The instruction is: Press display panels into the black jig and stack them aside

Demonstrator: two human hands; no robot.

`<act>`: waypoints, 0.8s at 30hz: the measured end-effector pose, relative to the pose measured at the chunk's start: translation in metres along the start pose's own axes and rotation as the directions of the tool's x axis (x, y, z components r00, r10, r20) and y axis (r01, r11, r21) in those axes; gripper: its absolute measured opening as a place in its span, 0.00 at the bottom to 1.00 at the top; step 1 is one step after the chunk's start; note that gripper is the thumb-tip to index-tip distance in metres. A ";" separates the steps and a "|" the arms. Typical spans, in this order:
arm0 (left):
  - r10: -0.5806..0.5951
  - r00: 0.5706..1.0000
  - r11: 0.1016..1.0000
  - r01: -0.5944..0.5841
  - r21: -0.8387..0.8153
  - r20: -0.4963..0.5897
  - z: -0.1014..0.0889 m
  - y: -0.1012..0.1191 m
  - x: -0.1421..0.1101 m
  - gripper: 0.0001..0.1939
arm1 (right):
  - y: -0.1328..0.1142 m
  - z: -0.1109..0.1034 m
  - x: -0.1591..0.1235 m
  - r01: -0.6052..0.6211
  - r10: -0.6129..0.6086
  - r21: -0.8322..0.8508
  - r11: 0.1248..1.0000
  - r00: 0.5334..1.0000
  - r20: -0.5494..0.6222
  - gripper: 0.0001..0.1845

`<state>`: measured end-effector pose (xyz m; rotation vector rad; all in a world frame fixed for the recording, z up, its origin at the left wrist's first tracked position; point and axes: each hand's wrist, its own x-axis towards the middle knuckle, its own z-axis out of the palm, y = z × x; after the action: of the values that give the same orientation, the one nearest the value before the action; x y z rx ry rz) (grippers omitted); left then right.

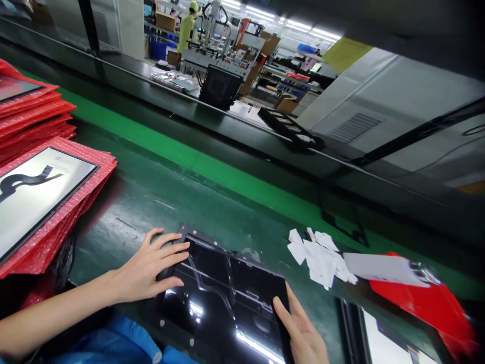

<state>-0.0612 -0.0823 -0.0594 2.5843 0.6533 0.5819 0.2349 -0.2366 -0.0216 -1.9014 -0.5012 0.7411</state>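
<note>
A glossy black display panel (212,298) lies before me, mirroring the ceiling lights, with a dark flat frame (197,231) showing around its left and far edges. My left hand (159,265) rests on the panel's left edge, fingers spread out and pointing right. At the right edge, my right hand (299,323) grips the panel, its thumb on the top face and its other fingers at the outer side. What lies beneath the panel is hidden.
Red bubble-wrap sleeves (87,172) are stacked on the left with a screen (38,192) on top. White paper scraps (318,258) lie right of the panel, beside a red sheet (420,298) and a dark-edged part (356,328). Behind the green bench (132,212), a person (185,30) stands among machinery.
</note>
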 end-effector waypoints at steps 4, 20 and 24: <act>-0.102 0.994 0.995 0.101 -0.022 -0.030 -0.002 -0.001 -0.001 0.24 | -0.001 0.001 -0.001 -0.021 0.021 -0.031 0.999 1.000 -0.007 0.45; -0.036 0.993 0.998 0.030 0.057 0.111 -0.006 0.008 -0.002 0.26 | 0.005 0.004 -0.010 -0.009 0.000 -0.102 0.995 0.996 -0.088 0.48; 0.001 0.989 0.998 -0.010 0.063 0.147 -0.011 0.009 0.000 0.33 | 0.004 0.005 -0.009 0.053 -0.068 -0.151 0.987 0.993 -0.095 0.47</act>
<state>-0.0635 -0.0862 -0.0460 2.6578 0.6246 0.3733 0.2250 -0.2405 -0.0246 -2.0407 -0.5622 0.5794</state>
